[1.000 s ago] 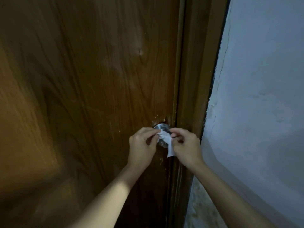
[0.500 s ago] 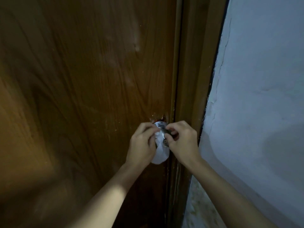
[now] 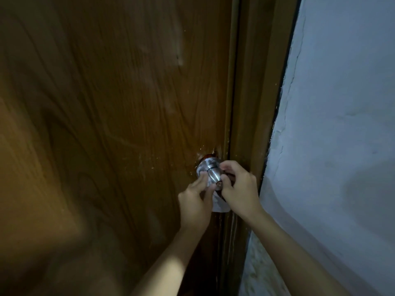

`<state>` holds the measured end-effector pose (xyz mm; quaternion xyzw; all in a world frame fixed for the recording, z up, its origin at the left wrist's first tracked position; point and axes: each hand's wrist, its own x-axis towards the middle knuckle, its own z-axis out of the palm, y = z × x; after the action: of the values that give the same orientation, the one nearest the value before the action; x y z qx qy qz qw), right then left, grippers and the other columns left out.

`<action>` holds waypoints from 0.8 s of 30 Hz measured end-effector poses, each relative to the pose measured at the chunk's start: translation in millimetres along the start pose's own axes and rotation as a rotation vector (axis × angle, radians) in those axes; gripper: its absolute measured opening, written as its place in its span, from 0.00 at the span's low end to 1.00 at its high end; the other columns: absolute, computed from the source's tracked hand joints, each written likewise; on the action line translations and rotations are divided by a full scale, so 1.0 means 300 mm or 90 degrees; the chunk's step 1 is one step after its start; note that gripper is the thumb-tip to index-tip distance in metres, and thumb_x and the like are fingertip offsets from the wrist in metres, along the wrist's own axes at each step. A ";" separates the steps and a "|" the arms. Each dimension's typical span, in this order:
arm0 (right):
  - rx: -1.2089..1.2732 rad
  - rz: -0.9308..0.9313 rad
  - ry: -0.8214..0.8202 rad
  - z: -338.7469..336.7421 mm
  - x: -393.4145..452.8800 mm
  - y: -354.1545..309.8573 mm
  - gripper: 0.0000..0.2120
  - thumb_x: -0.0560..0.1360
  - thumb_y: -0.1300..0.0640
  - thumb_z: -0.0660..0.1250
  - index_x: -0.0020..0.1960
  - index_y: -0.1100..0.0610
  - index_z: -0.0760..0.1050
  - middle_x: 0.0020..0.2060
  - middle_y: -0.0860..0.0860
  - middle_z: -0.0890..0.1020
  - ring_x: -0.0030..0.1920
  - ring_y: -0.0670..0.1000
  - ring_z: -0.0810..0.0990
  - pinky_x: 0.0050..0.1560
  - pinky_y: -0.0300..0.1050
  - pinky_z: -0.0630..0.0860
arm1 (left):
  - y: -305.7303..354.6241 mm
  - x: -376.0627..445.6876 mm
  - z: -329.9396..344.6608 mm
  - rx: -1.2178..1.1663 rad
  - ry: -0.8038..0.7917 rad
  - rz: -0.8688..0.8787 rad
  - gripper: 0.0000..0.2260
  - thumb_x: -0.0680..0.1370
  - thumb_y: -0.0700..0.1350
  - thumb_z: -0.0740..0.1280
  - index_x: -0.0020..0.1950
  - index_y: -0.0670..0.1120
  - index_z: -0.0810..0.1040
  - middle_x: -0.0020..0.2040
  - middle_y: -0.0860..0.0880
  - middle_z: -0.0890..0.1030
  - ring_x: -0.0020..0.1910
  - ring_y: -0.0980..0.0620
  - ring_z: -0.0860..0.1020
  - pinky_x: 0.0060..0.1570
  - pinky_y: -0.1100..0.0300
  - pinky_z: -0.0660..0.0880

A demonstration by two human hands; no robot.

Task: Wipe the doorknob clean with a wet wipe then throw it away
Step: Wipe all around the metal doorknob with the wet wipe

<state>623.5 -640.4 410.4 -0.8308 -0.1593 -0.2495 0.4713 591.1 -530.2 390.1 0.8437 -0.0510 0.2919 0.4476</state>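
Observation:
A silver metal doorknob (image 3: 211, 169) sticks out of the brown wooden door (image 3: 111, 124) near its right edge. A white wet wipe (image 3: 219, 205) is draped under and behind the knob, its loose end hanging below. My left hand (image 3: 195, 205) pinches the wipe against the knob's left underside. My right hand (image 3: 240, 186) curls around the knob's right side and front, fingers on the knob and wipe. Part of the wipe is hidden between the two hands.
The brown door frame (image 3: 254, 103) runs down just right of the knob. A pale blue-grey plaster wall (image 3: 337, 124) with a cracked edge fills the right side. The scene is dim.
The wipe has gone from held in front of the knob to wrapped beneath it. My left hand slid lower, uncovering the knob's shiny top; the right hand stayed on its right side.

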 end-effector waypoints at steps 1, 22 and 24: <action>0.000 0.000 0.005 0.002 -0.002 0.001 0.13 0.73 0.68 0.63 0.56 0.59 0.74 0.52 0.55 0.81 0.50 0.44 0.75 0.44 0.16 0.66 | 0.005 -0.012 0.010 -0.044 0.015 -0.057 0.17 0.74 0.41 0.67 0.63 0.44 0.74 0.53 0.47 0.83 0.49 0.60 0.78 0.45 0.79 0.69; 0.067 -0.043 -0.004 0.019 -0.058 0.008 0.21 0.71 0.62 0.69 0.62 0.54 0.70 0.59 0.48 0.73 0.57 0.43 0.73 0.52 0.33 0.73 | 0.035 0.067 -0.098 -0.188 0.157 -0.036 0.13 0.70 0.40 0.72 0.45 0.53 0.71 0.44 0.51 0.78 0.38 0.58 0.80 0.34 0.73 0.75; 0.041 -0.051 -0.039 0.030 -0.048 0.004 0.21 0.70 0.61 0.69 0.62 0.53 0.71 0.61 0.49 0.73 0.60 0.45 0.71 0.59 0.42 0.72 | 0.035 0.106 -0.108 -0.068 0.151 0.075 0.08 0.71 0.37 0.71 0.43 0.47 0.75 0.44 0.48 0.77 0.38 0.58 0.77 0.36 0.75 0.72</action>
<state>614.8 -633.7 397.5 -0.8154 -0.2146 -0.2373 0.4824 599.1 -505.4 428.8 0.7737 -0.0631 0.4122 0.4770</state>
